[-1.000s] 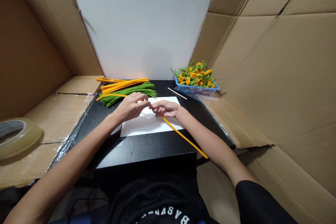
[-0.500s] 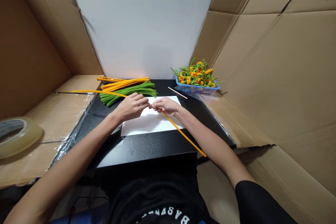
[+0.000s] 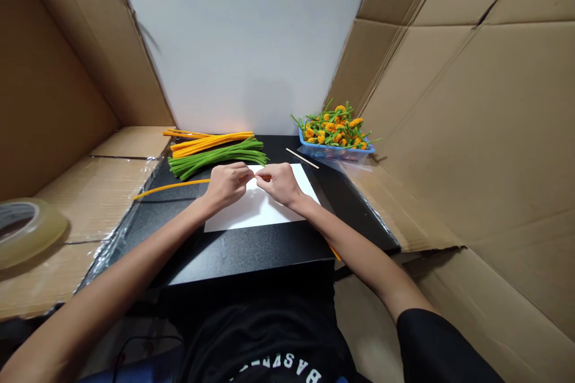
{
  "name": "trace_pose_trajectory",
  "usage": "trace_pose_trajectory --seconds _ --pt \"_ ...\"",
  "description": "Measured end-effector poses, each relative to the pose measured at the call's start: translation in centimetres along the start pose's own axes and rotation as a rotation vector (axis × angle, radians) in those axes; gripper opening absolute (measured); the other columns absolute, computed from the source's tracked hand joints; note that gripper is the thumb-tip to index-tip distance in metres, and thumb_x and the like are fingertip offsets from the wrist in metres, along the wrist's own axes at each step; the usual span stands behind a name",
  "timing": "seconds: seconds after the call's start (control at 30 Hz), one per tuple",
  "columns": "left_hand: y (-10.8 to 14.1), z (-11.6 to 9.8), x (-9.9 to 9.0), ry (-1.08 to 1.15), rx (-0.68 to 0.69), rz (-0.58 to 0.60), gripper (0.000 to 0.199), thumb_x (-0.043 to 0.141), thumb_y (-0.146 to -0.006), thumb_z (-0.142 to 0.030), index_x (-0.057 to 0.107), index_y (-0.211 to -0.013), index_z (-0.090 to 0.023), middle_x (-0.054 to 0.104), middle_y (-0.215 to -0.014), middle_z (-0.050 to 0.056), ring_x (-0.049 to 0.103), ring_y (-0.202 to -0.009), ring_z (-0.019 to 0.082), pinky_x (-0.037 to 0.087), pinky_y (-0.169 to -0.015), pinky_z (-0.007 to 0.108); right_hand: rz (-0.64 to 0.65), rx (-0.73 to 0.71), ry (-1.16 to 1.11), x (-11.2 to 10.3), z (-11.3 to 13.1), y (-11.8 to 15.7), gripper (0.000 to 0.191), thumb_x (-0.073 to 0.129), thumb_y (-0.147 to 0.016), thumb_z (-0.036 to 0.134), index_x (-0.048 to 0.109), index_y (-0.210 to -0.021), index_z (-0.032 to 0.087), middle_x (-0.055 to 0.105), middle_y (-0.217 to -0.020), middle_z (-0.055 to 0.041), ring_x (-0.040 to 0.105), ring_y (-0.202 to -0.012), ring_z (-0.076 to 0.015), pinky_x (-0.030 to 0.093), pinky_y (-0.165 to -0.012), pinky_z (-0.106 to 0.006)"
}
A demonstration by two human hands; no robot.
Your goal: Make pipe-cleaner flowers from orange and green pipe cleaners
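Note:
An orange pipe cleaner (image 3: 173,188) runs through both hands, with its left part reaching out over the black table. My left hand (image 3: 227,185) and my right hand (image 3: 278,184) meet above a white paper sheet (image 3: 251,215), and their fingertips pinch the pipe cleaner close together. Its right part passes behind my right forearm, and only its tip shows below. Beyond the hands lie a bundle of green pipe cleaners (image 3: 218,158) and a bundle of orange pipe cleaners (image 3: 211,142).
A blue plastic basket (image 3: 335,154) of orange-and-green pipe-cleaner flowers (image 3: 335,130) stands at the back right. A thin wooden stick (image 3: 302,158) lies next to it on the black table (image 3: 242,254). Cardboard walls (image 3: 449,131) flank the table, and a tape roll (image 3: 27,233) sits left.
The pipe cleaner's left part has swung down toward the near side. Its right part has swung under my right forearm. My right hand has turned slightly and now sits closer over the paper.

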State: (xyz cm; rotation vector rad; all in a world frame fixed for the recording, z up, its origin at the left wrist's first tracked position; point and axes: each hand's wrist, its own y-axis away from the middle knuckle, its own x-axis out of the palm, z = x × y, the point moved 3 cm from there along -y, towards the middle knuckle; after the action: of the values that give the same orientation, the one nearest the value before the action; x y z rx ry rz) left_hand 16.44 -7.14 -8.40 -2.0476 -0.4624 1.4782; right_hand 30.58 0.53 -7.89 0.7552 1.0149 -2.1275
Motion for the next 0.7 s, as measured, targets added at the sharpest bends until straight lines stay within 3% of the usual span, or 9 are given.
trace_pose_trajectory --seconds 0.2,0.37,0.53,0.7 --pt "-0.4 0.9 0.0 0.285 -0.136 0.032 0.020 0.061 -0.085 -0.028 0.074 -0.075 -0.017 0.071 -0.071 0.004 0.060 -0.060 0.015 0.041 -0.058 0.027 0.051 -0.199 0.100 0.0 0.2 0.2 0.025 0.051 -0.092 0.018 0.063 -0.070 0.021 0.055 -0.072 -0.0074 0.047 -0.074 -0.0211 0.035 -0.076 -0.032" --pt "-0.2 1.4 0.8 0.315 -0.102 0.049 0.022 0.058 -0.089 -0.032 0.074 -0.084 -0.018 0.073 -0.078 0.005 0.062 -0.065 0.016 0.043 -0.060 0.026 0.101 -0.300 0.104 -0.6 -1.4 -0.7 0.023 0.053 -0.093 0.017 0.068 -0.077 0.022 0.059 -0.077 -0.0073 0.051 -0.078 -0.0209 0.037 -0.076 -0.031" --pt "-0.1 3.2 0.1 0.074 -0.125 0.028 0.022 0.052 -0.088 -0.021 0.073 -0.095 -0.021 0.074 -0.092 0.005 0.064 -0.076 0.018 0.041 -0.064 0.026 0.136 -0.062 0.188 -2.3 -5.9 -1.4 0.019 0.057 -0.090 0.014 0.075 -0.088 0.018 0.068 -0.085 -0.0074 0.057 -0.079 -0.0194 0.035 -0.073 -0.027" --pt "0.0 5.0 -1.1 -0.106 -0.073 0.047 0.031 0.048 -0.096 -0.037 0.075 -0.102 -0.022 0.073 -0.092 0.006 0.062 -0.070 0.017 0.034 -0.059 0.026 0.152 0.199 0.303 -4.4 -10.0 -1.2 0.033 0.047 -0.099 0.028 0.077 -0.092 0.017 0.071 -0.077 -0.0067 0.060 -0.075 -0.0185 0.031 -0.068 -0.026"
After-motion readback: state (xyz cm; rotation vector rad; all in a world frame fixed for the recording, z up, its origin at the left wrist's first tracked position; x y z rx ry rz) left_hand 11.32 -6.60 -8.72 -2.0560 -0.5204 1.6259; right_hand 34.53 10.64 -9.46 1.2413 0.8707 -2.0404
